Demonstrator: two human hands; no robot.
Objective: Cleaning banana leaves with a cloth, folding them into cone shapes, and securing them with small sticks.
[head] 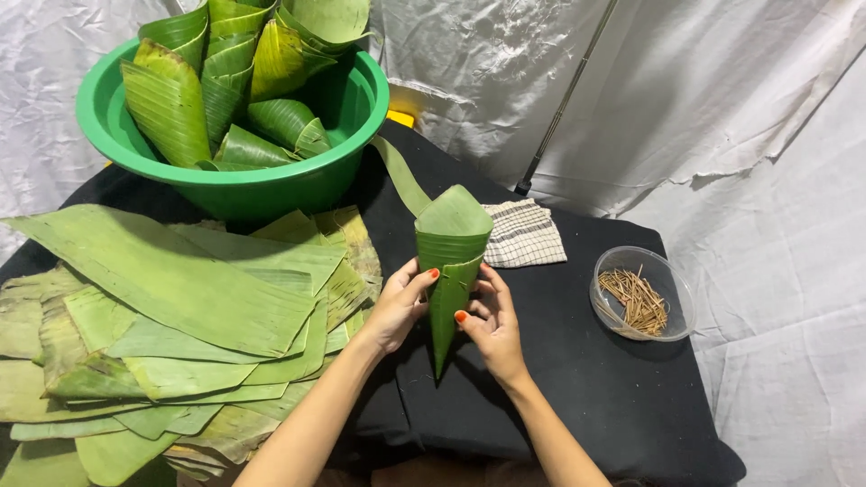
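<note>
Leaf cone (448,271): green banana leaf rolled to a point, tip down, held upright above the black worktop (577,379) near centre. Left hand (397,307) clamped on its 9 o'clock side, thumb on the seam; right hand (492,325) clamped on its 3 o'clock side. Flat leaf stack (180,307) at 9 o'clock. Green basin (271,180) of finished cones at 11 o'clock. Checked cloth (526,233) and clear bowl of sticks (642,293) at 3 o'clock.

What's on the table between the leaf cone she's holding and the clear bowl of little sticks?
In the head view, only bare black cloth; the checked cloth lies farther back.
</note>
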